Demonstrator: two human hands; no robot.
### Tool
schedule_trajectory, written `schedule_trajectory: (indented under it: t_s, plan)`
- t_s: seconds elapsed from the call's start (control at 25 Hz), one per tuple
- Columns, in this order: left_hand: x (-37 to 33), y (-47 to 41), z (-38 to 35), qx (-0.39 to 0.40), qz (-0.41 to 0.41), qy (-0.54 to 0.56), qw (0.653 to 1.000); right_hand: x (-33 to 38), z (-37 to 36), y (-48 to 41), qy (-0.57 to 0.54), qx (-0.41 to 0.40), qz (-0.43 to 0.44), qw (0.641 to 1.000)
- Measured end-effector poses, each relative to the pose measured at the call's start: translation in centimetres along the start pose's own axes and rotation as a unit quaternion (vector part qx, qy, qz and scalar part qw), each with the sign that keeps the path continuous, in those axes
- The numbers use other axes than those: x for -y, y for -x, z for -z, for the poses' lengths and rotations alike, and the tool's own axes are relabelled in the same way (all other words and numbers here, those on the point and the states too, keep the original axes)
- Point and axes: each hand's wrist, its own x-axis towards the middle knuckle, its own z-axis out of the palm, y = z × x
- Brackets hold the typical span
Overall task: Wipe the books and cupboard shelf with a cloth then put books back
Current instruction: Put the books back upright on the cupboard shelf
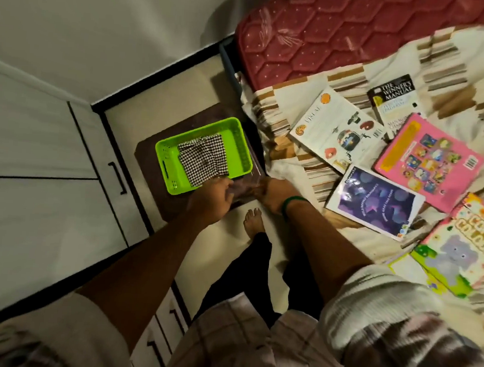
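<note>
Where the cloth lies: checked cloth (pixel 203 158) sits in the green tray (pixel 239 142) on a brown stool (pixel 172 206), its near corner hanging over the tray rim.
Bearing from fingers: cloth is at 11 o'clock from the left hand (pixel 212 195), with that corner just beside the knuckles.
Cloth axis: long side runs roughly 11 to 5 o'clock; the tray's runs 8 to 2.
Nearer hand: the left. The right hand (pixel 274 196) has the cloth at 10 o'clock, farther off.
Fingers: both hands are curled onto a dark glossy flat thing (pixel 243 190) at the stool's near edge. It is blurred, possibly another book.
Count, cloth and tray: one of each.
Count, books on bed (pixel 288 169): five face up.
- White illustrated one (pixel 334 129).
- Black manual (pixel 395 99) at 1 o'clock from it.
- Pink one (pixel 430 163).
- Purple one (pixel 375 202).
- Colouring book (pixel 467 244).
Sixth book: a yellow corner (pixel 402 265) shows under the colouring book.
Books from hands: all lie at 2 to 4 o'clock of the right hand, the purple one nearest.
Cupboard (pixel 36 138): at 9 o'clock, doors closed; the shelf is not in view.
Judgement: wiping is the step in hand, and the left hand is best placed to take the cloth.
</note>
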Motion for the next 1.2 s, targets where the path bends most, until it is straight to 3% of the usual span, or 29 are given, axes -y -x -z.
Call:
schedule_trajectory:
  t_s: [0.12, 0.24, 0.36, 0.56, 0.72, 0.88, 0.96, 1.08, 1.2]
  plan:
    - [-4.5, -1.3, -2.3, 0.093, -0.071, -0.070, 0.991, -4.0, -0.4, 0.7, 0.005, 0.021, -0.016, 1.000]
    - [-9.0, -3.1, -5.6, 0.146, -0.157, -0.174, 0.961, -9.0, -1.0, 1.8, -0.080, -0.006, -0.057, 0.995]
    - [-12.0, -4.5, -8.3, 0.181, -0.152, -0.212, 0.948, -13.3, -2.1, 2.6, -0.147, -0.030, -0.105, 0.983]
    - [-17.4, -7.6, -18.0, 0.263, -0.191, -0.224, 0.918, -26.5, -6.0, 5.4, -0.253, -0.073, -0.186, 0.946]
    - [-22.4, -10.1, -23.6, 0.186, -0.319, -0.270, 0.889, -36.6, -9.6, 7.9, -0.333, -0.202, -0.285, 0.876]
    - [-28.5, -13.1, -28.2, 0.101, -0.375, -0.353, 0.851, -44.8, -12.8, 10.9, -0.379, -0.362, -0.430, 0.735]
    - [-30.7, -14.5, -29.7, 0.099, -0.338, -0.395, 0.849, -47.4, -13.9, 12.0, -0.394, -0.356, -0.489, 0.692]
    - [-32.8, -15.9, -32.0, 0.103, -0.236, -0.442, 0.859, -50.2, -14.9, 12.2, -0.437, -0.305, -0.516, 0.670]
    - [-33.7, -16.8, -32.5, 0.063, -0.212, -0.445, 0.868, -51.7, -15.4, 12.4, -0.469, -0.299, -0.530, 0.640]
